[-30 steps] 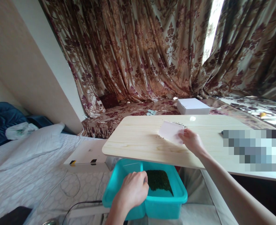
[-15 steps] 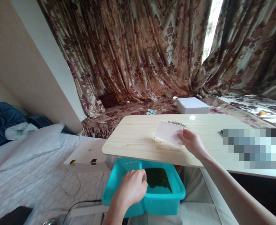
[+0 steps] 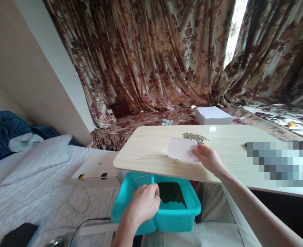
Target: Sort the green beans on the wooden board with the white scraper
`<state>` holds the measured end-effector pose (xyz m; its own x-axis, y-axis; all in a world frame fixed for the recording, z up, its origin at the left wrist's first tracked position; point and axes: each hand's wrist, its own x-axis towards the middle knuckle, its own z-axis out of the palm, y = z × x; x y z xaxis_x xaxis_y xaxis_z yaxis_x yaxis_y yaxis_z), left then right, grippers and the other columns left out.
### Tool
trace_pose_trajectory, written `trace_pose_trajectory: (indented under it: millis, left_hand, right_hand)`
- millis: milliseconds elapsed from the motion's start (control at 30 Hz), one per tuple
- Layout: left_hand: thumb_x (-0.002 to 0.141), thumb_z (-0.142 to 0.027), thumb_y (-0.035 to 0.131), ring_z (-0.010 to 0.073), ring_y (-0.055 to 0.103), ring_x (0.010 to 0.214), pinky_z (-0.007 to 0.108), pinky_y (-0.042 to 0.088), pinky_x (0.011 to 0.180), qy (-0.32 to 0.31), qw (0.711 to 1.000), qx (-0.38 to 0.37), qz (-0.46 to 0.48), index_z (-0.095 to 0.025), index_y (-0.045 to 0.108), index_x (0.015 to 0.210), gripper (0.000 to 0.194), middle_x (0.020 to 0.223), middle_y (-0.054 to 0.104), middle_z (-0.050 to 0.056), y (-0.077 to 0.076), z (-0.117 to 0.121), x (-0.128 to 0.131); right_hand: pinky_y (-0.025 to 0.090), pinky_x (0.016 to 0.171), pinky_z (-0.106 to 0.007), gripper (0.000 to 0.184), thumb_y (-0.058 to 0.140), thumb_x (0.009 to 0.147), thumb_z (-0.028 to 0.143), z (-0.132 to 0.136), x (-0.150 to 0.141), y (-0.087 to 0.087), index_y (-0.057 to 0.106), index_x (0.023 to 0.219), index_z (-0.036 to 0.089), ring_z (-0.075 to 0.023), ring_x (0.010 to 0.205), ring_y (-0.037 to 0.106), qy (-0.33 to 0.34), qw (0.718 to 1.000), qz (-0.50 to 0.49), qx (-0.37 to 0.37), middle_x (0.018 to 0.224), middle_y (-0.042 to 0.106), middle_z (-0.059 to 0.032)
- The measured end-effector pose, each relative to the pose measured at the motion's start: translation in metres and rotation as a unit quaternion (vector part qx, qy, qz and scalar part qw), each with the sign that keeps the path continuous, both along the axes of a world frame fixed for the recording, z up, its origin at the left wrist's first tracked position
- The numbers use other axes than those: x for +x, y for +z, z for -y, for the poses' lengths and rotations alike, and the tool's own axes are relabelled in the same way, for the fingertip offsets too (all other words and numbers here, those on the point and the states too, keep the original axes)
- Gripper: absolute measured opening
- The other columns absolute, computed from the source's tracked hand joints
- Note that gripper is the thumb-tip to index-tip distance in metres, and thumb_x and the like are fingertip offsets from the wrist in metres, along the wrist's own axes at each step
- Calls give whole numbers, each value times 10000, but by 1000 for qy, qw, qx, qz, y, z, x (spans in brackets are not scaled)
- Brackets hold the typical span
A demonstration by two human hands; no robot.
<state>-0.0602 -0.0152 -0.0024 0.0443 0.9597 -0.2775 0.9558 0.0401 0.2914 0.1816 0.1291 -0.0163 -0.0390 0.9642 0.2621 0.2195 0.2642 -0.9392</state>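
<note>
Head view: right hand [image 3: 208, 158] is over the worktop [image 3: 136, 152], thumb and fingers pinching the right end of a white card [image 3: 181, 150]. Card is about midway along the worktop, between near and far edges, and looks tilted; can't tell if its lower side touches the surface. Pile [image 3: 194, 138] of small greenish grains lies just beyond the card, toward the far edge, loosely spread at its right side. A few strays [image 3: 170, 159] sit by the card's lower left, nearer the near edge.

Left hand [image 3: 144, 204] is at the teal bin [image 3: 177, 215], below the near edge, toward the worktop's left corner. Fingers curled over the divider [image 3: 153, 179]; can't tell whether they grip it or hold anything. Bin's right compartment has a dark green heap [image 3: 170, 192], against the back and left, with teal bottom showing in front. Bin's far side is partly hidden by the near edge.

Pixelated patch [image 3: 277, 161] covers something at the worktop's right end. White box [image 3: 213, 115] sits just past the far edge. Long carton [image 3: 96, 166] is on the bed [image 3: 48, 175], off the left corner.
</note>
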Motion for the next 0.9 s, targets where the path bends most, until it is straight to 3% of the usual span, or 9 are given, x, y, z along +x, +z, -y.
trace_pose_trajectory:
  millis: [233, 467, 667, 900]
  left_hand:
    - [801, -183, 394, 239, 607, 966, 315, 425, 796, 0, 1000, 0, -1, -252, 622, 906, 260, 973, 690, 37, 1, 0, -2]
    - [792, -180, 406, 236, 603, 982, 308, 423, 807, 5, 1000, 1, -1, -261, 626, 909, 262, 981, 693, 23, 5, 1, -12]
    - [788, -169, 402, 232, 606, 976, 305, 427, 797, 14, 1000, 3, -2, -257, 629, 895, 266, 980, 697, 25, 9, 2, -23]
    - [779, -163, 403, 237, 609, 983, 311, 427, 826, 8, 1000, 6, -3, -246, 637, 889, 271, 982, 701, 36, 14, 1, -31]
  right_hand:
    - [494, 458, -242, 302, 698, 664, 491, 14, 15, -4, 590, 732, 217, -178, 581, 660, -46, 999, -14, 14, 632, 703, -20]
    - [579, 648, -307, 324, 720, 650, 520, 47, 7, 0, 635, 768, 231, -235, 753, 708, 5, 1000, -10, 0, 765, 752, -58]
    - [569, 593, -300, 315, 697, 649, 502, 20, 0, -9, 599, 771, 229, -233, 734, 711, -20, 999, -32, 0, 777, 755, -61]
    - [561, 573, -302, 221, 661, 685, 431, 2, -27, -13, 571, 736, 235, -228, 696, 705, 28, 999, -17, -13, 710, 741, -38]
